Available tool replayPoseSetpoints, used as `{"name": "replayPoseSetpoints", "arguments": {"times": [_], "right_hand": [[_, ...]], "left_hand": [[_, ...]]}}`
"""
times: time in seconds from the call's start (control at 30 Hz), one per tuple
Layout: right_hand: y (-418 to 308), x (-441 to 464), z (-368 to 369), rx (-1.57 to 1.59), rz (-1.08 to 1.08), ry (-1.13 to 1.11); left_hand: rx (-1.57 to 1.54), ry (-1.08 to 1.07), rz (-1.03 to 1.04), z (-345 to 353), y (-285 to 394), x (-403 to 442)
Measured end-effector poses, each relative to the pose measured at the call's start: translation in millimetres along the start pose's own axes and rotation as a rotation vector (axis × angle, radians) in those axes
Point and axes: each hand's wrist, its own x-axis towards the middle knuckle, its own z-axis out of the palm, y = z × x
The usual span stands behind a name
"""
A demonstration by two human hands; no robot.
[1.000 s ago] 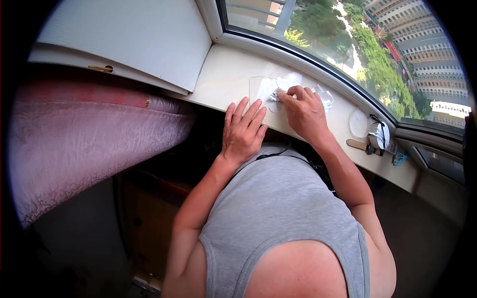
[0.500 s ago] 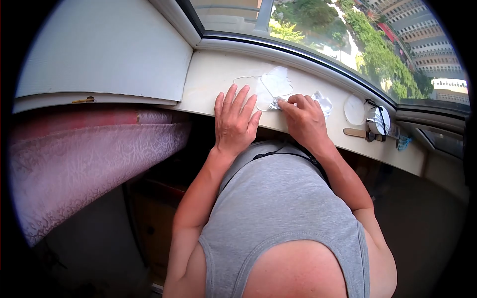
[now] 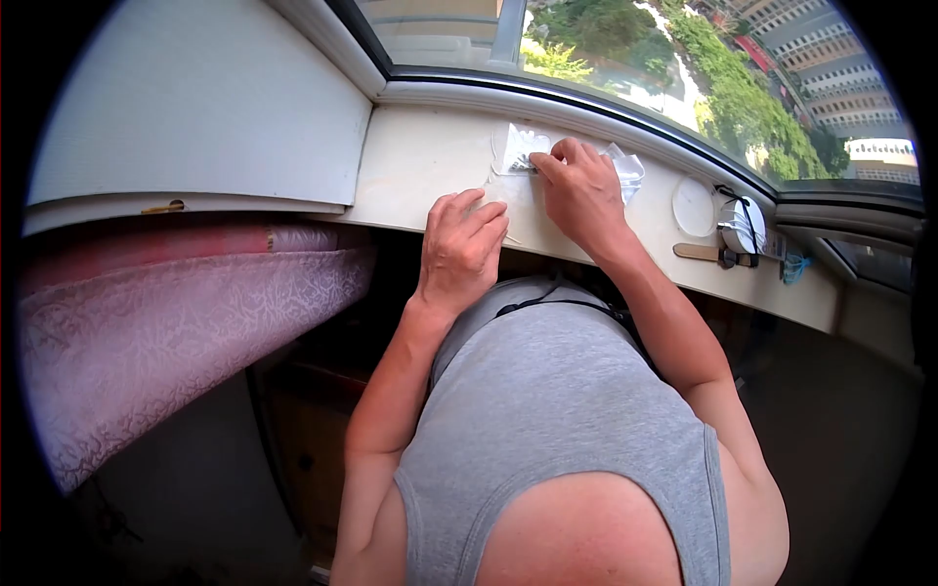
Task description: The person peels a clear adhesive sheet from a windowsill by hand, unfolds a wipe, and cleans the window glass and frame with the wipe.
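Observation:
A thin white string (image 3: 490, 178) runs from the bag's left side to my left hand (image 3: 459, 249). That hand is closed at the front of the sill, its curled fingers on the string, and a loose end sticks out beside the thumb. Farther back, a small clear plastic bag (image 3: 521, 146) lies on the sill with something pale and shiny in it, too small to name. My right hand (image 3: 584, 193) pinches the bag's right edge between thumb and fingers. Just right of these fingers sits another crumpled clear plastic bag (image 3: 628, 174), partly covered by the hand.
On the right of the windowsill (image 3: 410, 156) are a round whitish disc (image 3: 695, 207), a white spool (image 3: 747, 232) with black cord, a wooden-handled tool (image 3: 696, 252) and a blue stringy bundle (image 3: 796, 269). The window (image 3: 586, 93) rises behind; pink patterned fabric (image 3: 195, 313) hangs at left.
My right hand has moved back and slightly left with the small bag, which now lies flatter. My left hand, earlier spread flat, has curled in and dropped a little toward the sill's front edge.

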Motion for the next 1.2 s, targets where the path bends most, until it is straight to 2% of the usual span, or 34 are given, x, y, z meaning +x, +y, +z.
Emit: {"name": "replayPoseSetpoints", "arguments": {"times": [0.07,0.13,0.23,0.3,0.37,0.57,0.63,0.77,0.83,0.87,1.13,1.2], "right_hand": [[-8.0,-1.4,-2.3,-0.03,-0.023,-0.021],[-22.2,-11.9,-12.4,-0.051,-0.125,-0.145],[-24.9,-26.2,-20.3,0.017,-0.183,-0.161],[-13.0,-25.3,-22.5,0.018,-0.152,-0.165],[-1.5,-20.3,-19.6,-0.048,-0.106,-0.052],[-21.9,-37.9,-26.0,0.021,-0.158,-0.096],[-11.2,-38.1,-31.4,-0.042,-0.119,-0.068],[-8.4,-36.7,-28.6,-0.096,-0.123,-0.068],[-10.8,-37.7,-28.6,-0.051,-0.137,-0.055],[-11.0,-38.2,-28.9,-0.031,-0.137,-0.058],[-25.8,-44.9,-26.8,-0.056,-0.074,-0.075],[-25.7,-49.2,-27.1,0.021,-0.164,-0.077]], "left_hand": [[0.01,-0.008,0.058,-2.4,-6.2,-3.3],[0.014,-0.027,0.042,-5.7,-5.3,-5.1],[0.014,-0.054,0.023,-4.9,-1.0,-7.6],[0.012,-0.061,0.016,-0.9,4.1,-9.1],[-0.044,-0.043,0.012,5.5,13.9,-10.1],[-0.048,-0.074,0.071,7.6,22.0,-4.7],[-0.167,-0.114,0.087,6.8,18.6,-6.4],[-0.161,-0.078,0.045,13.9,8.3,-9.3],[0.035,0.016,0.034,7.1,4.6,6.0],[0.077,-0.017,-0.005,9.3,-1.6,7.5],[0.129,-0.075,-0.026,17.3,-11.6,8.0],[0.159,-0.072,-0.021,18.7,-11.7,7.3]]}}
